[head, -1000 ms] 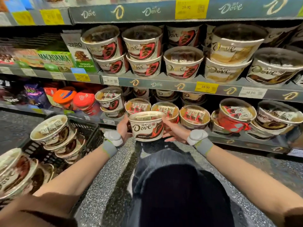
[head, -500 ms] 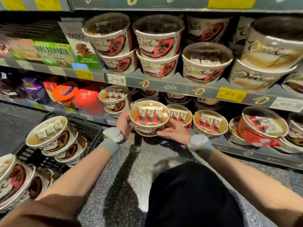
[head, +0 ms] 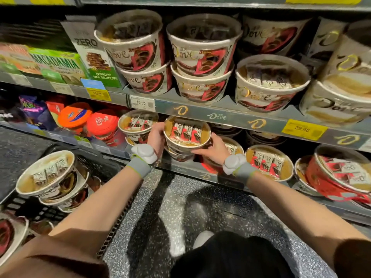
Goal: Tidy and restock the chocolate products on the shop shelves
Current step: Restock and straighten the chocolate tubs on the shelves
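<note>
dove tub (head: 186,135) held between both hands at front edge of lower shelf (head: 192,169), sitting on another tub, clear lid up (three wrapped bars visible inside). left hand (head: 157,138) curled round tub's left side, right hand (head: 214,149) gripping lower right rim. more tubs just beside it along shelf. stacked tubs (head: 50,177) in black basket (head: 96,163) on floor, left.

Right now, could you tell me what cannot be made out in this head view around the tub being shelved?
- Tub under the held tub: its label, covered by the held tub and both hands, left hand and right hand.
- Tubs behind on the lower shelf: count lost in shadow.
- Yellow price tag: digits blurred.
- Basket: contents cut off at left edge.
</note>
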A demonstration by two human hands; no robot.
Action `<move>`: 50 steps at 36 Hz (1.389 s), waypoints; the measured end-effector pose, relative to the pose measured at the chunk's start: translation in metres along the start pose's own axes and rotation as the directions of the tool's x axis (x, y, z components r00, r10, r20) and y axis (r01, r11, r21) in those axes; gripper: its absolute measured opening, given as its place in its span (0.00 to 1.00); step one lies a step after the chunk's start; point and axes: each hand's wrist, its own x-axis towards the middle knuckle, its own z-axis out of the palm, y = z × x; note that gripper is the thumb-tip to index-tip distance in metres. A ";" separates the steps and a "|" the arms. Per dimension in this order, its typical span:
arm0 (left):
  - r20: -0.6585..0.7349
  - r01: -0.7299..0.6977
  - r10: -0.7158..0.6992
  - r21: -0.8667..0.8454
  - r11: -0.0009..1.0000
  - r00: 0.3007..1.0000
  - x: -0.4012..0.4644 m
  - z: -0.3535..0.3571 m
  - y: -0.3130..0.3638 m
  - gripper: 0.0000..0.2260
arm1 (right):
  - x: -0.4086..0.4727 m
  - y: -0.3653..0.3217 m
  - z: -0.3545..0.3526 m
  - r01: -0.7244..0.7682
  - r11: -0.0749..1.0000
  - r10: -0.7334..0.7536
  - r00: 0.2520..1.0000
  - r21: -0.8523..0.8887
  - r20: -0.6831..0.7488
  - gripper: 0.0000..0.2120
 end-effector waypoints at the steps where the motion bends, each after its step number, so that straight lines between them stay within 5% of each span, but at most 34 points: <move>1: 0.012 -0.006 0.006 0.010 1.000 1.000 0.001 0.001 0.001 0.11 | 0.004 0.003 0.002 -0.004 1.000 0.004 1.000 0.005 -0.005 0.30; 6: 0.086 -0.047 0.045 0.011 0.999 0.995 0.006 -0.005 -0.009 0.14 | 0.013 0.006 0.005 -0.024 1.000 0.024 0.999 0.013 -0.022 0.21; 13: 0.009 0.107 -0.108 -0.234 0.966 0.994 0.007 -0.005 -0.028 0.20 | 0.022 0.010 0.012 -0.079 0.988 0.075 0.997 -0.135 -0.037 0.38; 20: -0.020 0.188 -0.197 -0.216 0.958 0.980 0.002 -0.014 -0.031 0.16 | 0.019 0.000 0.016 -0.067 0.986 0.060 0.997 -0.151 -0.051 0.28; 24: 0.033 0.111 -0.106 -0.185 0.976 0.994 -0.009 -0.013 -0.031 0.34 | 0.020 0.000 0.017 -0.038 0.986 0.030 0.998 -0.163 -0.055 0.26; 31: 0.062 0.122 -0.112 -0.194 0.973 0.992 -0.011 -0.018 -0.034 0.38 | 0.020 0.006 0.023 -0.014 0.974 0.009 1.000 -0.224 -0.025 0.33; 36: 0.036 0.149 -0.145 -0.146 0.978 0.989 -0.016 -0.014 -0.027 0.29 | 0.021 0.003 0.021 -0.031 0.969 0.031 1.000 -0.247 -0.002 0.32; 39: -0.133 0.208 -0.210 -0.026 0.978 0.969 -0.015 -0.017 -0.026 0.15 | 0.016 -0.001 0.015 -0.084 0.958 0.088 0.996 -0.273 0.002 0.31; 43: -0.300 0.260 -0.210 0.137 0.956 0.931 -0.017 -0.023 -0.029 0.05 | -0.011 -0.002 -0.002 -0.165 0.962 0.140 0.982 -0.217 -0.127 0.10; 46: -0.343 0.213 -0.133 0.208 0.955 0.930 -0.031 -0.011 -0.026 0.10 | -0.037 -0.001 -0.019 -0.174 0.974 0.149 0.975 -0.147 -0.165 0.09; 50: -0.213 0.213 -0.148 0.326 0.921 0.966 -0.048 0.012 -0.032 0.10 | -0.078 0.014 -0.047 -0.165 0.981 0.135 0.961 -0.106 -0.241 0.08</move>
